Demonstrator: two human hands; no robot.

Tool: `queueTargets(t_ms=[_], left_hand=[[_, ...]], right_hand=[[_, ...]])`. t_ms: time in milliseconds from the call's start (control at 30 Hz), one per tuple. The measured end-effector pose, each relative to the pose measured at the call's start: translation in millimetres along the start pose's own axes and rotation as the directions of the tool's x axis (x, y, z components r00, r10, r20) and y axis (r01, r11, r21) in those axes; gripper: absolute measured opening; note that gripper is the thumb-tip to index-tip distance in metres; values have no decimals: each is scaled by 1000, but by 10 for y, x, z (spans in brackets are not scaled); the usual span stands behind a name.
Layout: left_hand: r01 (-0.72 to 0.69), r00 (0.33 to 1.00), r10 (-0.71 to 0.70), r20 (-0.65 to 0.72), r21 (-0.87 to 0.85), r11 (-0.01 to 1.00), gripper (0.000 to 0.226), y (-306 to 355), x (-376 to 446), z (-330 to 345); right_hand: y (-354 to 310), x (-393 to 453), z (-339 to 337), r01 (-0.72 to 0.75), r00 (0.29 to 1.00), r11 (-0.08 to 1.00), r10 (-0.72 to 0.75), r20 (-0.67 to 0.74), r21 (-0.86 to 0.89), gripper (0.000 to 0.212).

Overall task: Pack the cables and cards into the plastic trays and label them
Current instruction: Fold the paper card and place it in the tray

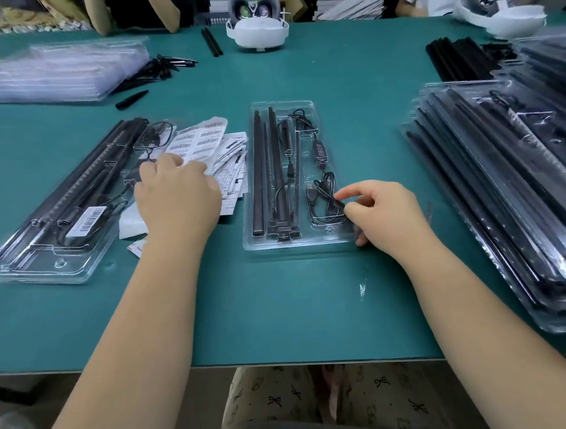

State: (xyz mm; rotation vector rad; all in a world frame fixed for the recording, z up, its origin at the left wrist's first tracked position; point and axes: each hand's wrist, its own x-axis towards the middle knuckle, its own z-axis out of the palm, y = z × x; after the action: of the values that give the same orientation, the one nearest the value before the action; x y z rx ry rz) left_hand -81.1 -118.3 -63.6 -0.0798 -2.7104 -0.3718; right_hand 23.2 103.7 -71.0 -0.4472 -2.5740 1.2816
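A clear plastic tray lies in the middle of the green table, holding black bars and a coiled black cable. My right hand is at the tray's near right corner, its fingers pinching the coiled cable. My left hand rests palm down on a loose pile of white cards and barcode label sheets, fingers curled over them. To the left lies a closed tray with a barcode label stuck on it.
A stack of filled trays stands at the right. Empty clear trays are piled at the back left, with loose black parts beside them. White headsets and other people sit at the far edge.
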Motion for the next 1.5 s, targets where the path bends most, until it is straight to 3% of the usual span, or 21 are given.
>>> queueTargets(t_ms=[100,433,567,700,833,933,1200,1267,1500], left_hand=[[-46,996,41,82,61,997,39,36,-22,18],[-134,987,122,104,118,984,27,53,-21,61],[-84,994,76,81,103,991,30,71,-44,68],[-103,980,63,188,214,971,40,96,-76,92],[-181,981,152,121,289,940,23,191,-61,98],[-201,979,176,106,308,930,23,226,-60,121],[-189,982,190,2,123,974,26,186,-85,115],[-156,988,157,-1,149,977,28,186,-94,138],[-108,943,21,332,247,963,59,134,-16,176]], right_hand=[[6,6,5,0,1000,1000,0,5,5,34],[21,20,2,-5,1000,1000,5,13,7,32],[29,31,7,-3,1000,1000,3,11,8,32],[34,33,10,-2,1000,1000,2,10,2,31],[25,33,11,-8,1000,1000,8,12,9,31],[22,29,13,-13,1000,1000,13,14,18,31],[28,36,13,-17,1000,1000,17,17,20,30],[28,33,11,-17,1000,1000,16,18,25,30],[29,29,1,-11,1000,1000,11,25,26,30]])
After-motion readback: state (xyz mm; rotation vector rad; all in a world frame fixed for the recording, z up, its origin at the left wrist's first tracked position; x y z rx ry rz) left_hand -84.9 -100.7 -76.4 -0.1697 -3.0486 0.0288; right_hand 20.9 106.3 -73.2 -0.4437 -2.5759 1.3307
